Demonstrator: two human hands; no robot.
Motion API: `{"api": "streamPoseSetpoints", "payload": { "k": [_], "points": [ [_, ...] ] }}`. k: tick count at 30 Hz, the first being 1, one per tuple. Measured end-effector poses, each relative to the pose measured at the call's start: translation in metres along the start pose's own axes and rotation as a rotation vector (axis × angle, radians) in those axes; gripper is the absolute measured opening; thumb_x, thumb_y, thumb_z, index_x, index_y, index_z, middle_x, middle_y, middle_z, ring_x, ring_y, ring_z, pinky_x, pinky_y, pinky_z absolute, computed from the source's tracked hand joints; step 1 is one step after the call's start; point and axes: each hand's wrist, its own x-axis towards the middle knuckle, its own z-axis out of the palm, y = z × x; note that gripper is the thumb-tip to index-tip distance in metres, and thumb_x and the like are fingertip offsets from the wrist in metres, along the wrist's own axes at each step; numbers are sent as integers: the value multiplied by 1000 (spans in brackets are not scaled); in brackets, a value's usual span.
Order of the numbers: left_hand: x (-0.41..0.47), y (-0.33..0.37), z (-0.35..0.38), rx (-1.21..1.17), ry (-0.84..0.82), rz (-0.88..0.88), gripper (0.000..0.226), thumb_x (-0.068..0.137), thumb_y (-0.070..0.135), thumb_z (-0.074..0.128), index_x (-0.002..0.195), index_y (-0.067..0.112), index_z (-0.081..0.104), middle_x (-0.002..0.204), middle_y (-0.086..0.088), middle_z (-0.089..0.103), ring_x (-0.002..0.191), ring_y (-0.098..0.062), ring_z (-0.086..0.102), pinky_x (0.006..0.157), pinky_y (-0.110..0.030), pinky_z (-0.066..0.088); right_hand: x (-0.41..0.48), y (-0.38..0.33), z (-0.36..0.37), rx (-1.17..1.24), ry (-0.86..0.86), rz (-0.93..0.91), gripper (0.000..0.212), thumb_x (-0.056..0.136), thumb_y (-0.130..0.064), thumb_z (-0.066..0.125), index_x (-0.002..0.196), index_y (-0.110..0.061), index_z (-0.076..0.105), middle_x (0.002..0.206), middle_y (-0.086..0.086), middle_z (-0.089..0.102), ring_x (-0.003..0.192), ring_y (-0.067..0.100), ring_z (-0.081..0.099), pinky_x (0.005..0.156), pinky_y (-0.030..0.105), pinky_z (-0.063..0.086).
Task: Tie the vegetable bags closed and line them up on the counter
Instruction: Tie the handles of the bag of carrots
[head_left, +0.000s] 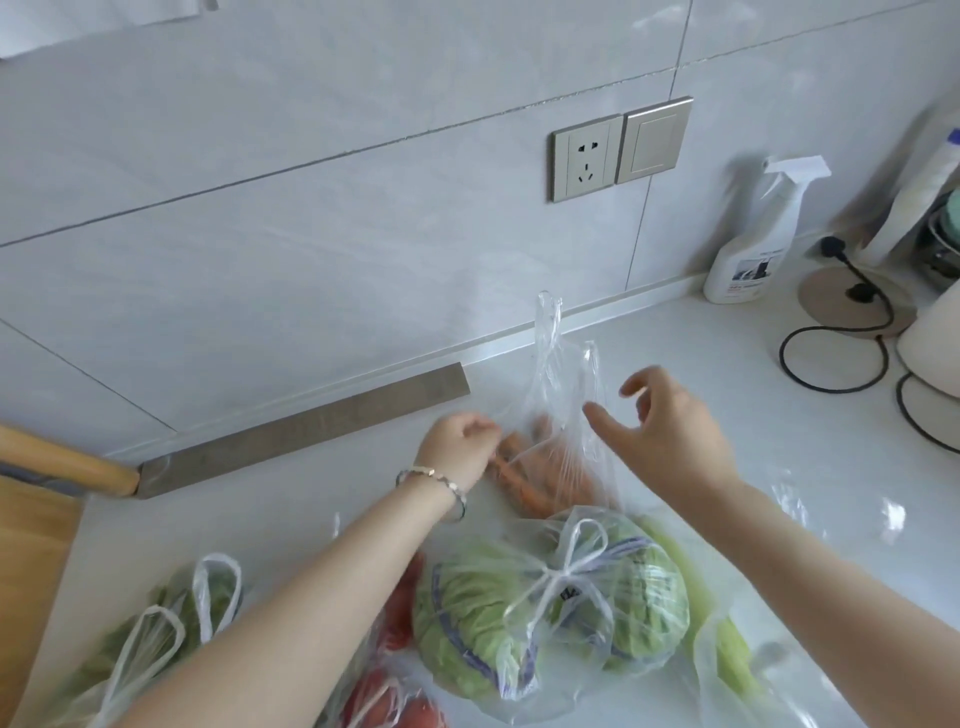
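Observation:
A clear carrot bag (550, 457) lies on the white counter (675, 358) with its two handles standing up untied. My left hand (460, 449) pinches the bag's left edge by the carrots. Just right of the handles, my right hand (670, 431) hovers with fingers spread and nothing in it. In front lies a cabbage bag (550, 603) with its handles knotted. A tomato bag (400, 675) sits under my left forearm. At the lower left a leafy greens bag (156, 639) has loose handles. A long pale green vegetable in a bag (727, 649) lies at the lower right.
A grey strip (306, 431) runs along the wall's foot, with a wooden board (31, 545) at the far left. At the back right stand a spray bottle (753, 244), a round base with a black cord (841, 332) and a white appliance (935, 353).

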Motion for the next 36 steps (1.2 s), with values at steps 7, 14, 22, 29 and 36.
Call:
{"api": "streamPoseSetpoints", "payload": {
  "k": [7,14,22,29,36],
  "points": [
    [85,83,17,69,80,105,27,76,20,60,102,19,54,98,6,59,87,-16,56,69,-23,42,38,-19,13,-151,-219,110,26,80,-48,51,73,-23,48,76,-5,50,71,18,49,58,26,33],
    [144,93,66,278,-228,-31,53,65,35,65,110,17,44,103,5,51,101,-19,53,81,-30,44,50,12,11,516,-103,309,28,84,-17,43,63,-1,51,56,-1,52,46,12,37,39,15,29],
    [151,92,55,-265,-15,-150,27,80,7,57,56,15,47,40,2,36,31,-11,32,36,-13,29,70,26,4,705,-97,421,28,86,-18,46,59,-15,54,31,-9,47,56,20,54,65,33,39],
    [71,74,-28,-438,-38,-167,20,86,13,48,71,8,60,31,10,35,24,-3,18,31,-9,10,49,-10,0,724,-181,304,31,87,-8,40,66,-14,62,44,-5,51,37,9,48,49,22,45],
    [-22,30,-37,-639,41,-133,41,86,-12,31,79,7,66,49,1,66,33,-7,45,34,-14,37,18,-30,-8,855,-386,332,34,86,9,30,84,-3,62,64,7,56,33,7,50,38,20,48]
  ]
}}
